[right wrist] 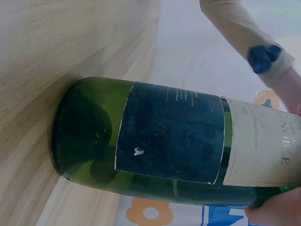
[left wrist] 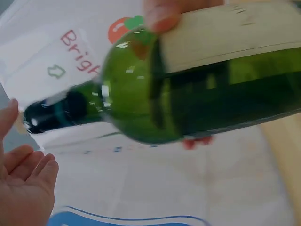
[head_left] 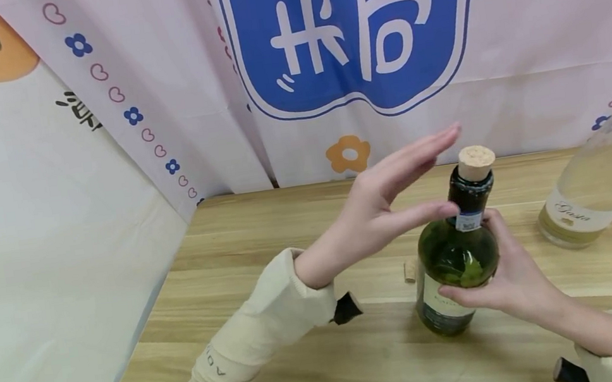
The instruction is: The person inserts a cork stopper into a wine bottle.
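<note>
A green wine bottle (head_left: pixel 457 255) stands on the wooden table with a pale cork (head_left: pixel 477 162) in its mouth, part of the cork showing above the rim. My right hand (head_left: pixel 508 274) grips the bottle around its body, thumb across the front near the label. Beside the bottle's neck is my left hand (head_left: pixel 392 196), its fingers extended and the thumb apart from them. In the left wrist view the left hand (left wrist: pixel 28 183) has loosely bent fingers near the bottle mouth and grasps nothing. The right wrist view shows the bottle's base (right wrist: pixel 70 132) on the tabletop.
A clear bottle (head_left: pixel 588 201) with a white label stands at the right. A small cork (head_left: pixel 410 271) lies on the table (head_left: pixel 230 226) just left of the green bottle. Behind the table hangs a printed cloth (head_left: pixel 299 134).
</note>
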Demonstrator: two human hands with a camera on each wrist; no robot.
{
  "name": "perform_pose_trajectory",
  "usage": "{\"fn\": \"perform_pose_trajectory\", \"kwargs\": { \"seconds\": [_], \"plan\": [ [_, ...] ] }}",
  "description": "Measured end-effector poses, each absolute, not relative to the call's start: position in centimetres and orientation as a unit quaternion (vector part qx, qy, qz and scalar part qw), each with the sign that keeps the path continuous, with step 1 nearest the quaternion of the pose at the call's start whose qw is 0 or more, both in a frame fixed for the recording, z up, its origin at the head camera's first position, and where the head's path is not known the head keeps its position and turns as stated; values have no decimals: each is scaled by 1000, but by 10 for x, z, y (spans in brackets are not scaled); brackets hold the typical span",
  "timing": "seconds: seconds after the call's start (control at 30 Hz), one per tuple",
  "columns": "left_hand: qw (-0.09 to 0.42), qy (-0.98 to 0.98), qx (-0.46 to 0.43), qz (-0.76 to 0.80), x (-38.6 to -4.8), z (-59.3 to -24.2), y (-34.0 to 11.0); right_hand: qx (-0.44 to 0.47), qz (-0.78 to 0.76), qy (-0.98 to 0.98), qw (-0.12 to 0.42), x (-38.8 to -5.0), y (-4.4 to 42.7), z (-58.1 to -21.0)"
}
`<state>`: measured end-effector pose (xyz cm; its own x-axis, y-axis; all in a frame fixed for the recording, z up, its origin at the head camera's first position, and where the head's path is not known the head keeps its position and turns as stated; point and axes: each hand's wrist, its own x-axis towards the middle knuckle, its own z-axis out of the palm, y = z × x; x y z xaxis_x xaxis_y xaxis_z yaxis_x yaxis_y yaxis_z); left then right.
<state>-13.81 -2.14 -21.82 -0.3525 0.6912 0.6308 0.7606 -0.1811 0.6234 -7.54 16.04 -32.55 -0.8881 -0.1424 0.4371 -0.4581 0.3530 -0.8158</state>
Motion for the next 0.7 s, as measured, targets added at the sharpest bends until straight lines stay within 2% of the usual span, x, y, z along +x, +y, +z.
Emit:
{"fn": "perform_pose_trajectory", "kwargs": {
  "seconds": [0.17, 0.4, 0.5, 0.7],
  "plan": [
    [-82, -652, -496, -567, -146, -262, -33, 188, 548, -803, 143, -75, 159, -326],
    [-189, -696, -432, -541, -143, -327, -37, 187, 541, -807, 147, -75, 159, -326],
    [-218, -713, -414, -522, -139, -346, -34, 188, 544, -804, 148, -75, 159, -326],
    [-226, -719, -413, -511, -132, -364, -25, 185, 549, -802, 144, -75, 159, -326]
  ]
}}
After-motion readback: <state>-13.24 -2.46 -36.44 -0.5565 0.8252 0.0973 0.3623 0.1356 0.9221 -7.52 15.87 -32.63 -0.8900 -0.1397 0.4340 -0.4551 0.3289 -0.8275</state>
